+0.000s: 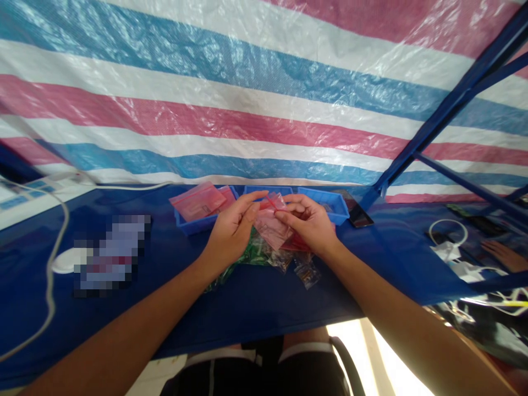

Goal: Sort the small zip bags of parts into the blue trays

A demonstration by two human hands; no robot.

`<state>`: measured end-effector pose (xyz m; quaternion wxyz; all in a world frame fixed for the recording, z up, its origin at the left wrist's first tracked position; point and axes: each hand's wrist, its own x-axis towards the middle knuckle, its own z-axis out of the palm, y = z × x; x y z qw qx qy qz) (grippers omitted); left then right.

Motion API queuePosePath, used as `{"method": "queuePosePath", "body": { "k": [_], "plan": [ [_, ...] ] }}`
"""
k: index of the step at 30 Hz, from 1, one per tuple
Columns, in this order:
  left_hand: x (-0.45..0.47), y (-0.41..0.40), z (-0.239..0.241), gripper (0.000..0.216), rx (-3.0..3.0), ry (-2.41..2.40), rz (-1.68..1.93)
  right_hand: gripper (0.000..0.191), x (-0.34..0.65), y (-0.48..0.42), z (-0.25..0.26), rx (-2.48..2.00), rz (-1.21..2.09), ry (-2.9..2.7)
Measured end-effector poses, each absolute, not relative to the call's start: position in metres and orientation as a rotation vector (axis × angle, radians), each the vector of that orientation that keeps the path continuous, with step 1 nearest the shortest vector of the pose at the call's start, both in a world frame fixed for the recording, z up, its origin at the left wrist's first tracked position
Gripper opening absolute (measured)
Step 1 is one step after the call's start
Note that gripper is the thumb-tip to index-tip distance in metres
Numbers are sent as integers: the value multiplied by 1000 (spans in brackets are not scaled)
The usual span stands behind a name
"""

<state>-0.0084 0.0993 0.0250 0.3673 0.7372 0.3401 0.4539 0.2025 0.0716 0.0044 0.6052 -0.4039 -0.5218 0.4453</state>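
My left hand [231,228] and my right hand [309,220] meet over the blue table [165,286], both pinching the top edge of a small pink zip bag [270,224]. Under the hands lies a loose heap of small bags: green ones [256,254], a red one [295,243] and a clear one with dark contents [307,271]. Just behind the hands stand three shallow blue trays [330,202]; the left tray holds more pink bags [200,201].
A striped plastic sheet [247,82] hangs behind the table. A white cable [53,258] and a white mouse [66,260] lie at left beside a blurred object. A dark phone [358,215] lies right of the trays. Another person's hand [501,254] shows at far right.
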Motion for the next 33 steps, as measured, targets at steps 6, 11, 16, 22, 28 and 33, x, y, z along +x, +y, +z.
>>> {"method": "queuePosePath", "body": {
  "k": [6, 11, 16, 22, 28, 33],
  "plan": [
    [-10, 107, 20, 76, 1767, 687, 1087, 49, 206, 72, 5, -952, 1028, -1229],
    [-15, 114, 22, 34, 2122, 699, 1081, 57, 206, 73, 7, -945, 1077, -1180],
    [-14, 113, 27, 29, 2141, 822, 1256, 64, 210, 73, 7, -935, 1203, -1205],
    [-25, 116, 45, 28, 2141, 1057, 1516, 58, 215, 76, 9, -960, 1178, -1209],
    [-84, 127, 56, 34, 2166, 1531, 1603, 54, 218, 78, 7, -970, 1140, -1210],
    [-126, 124, 45, 37, 2391, 1873, 1032, 50, 216, 76, 10, -948, 1155, -1213]
  ]
}}
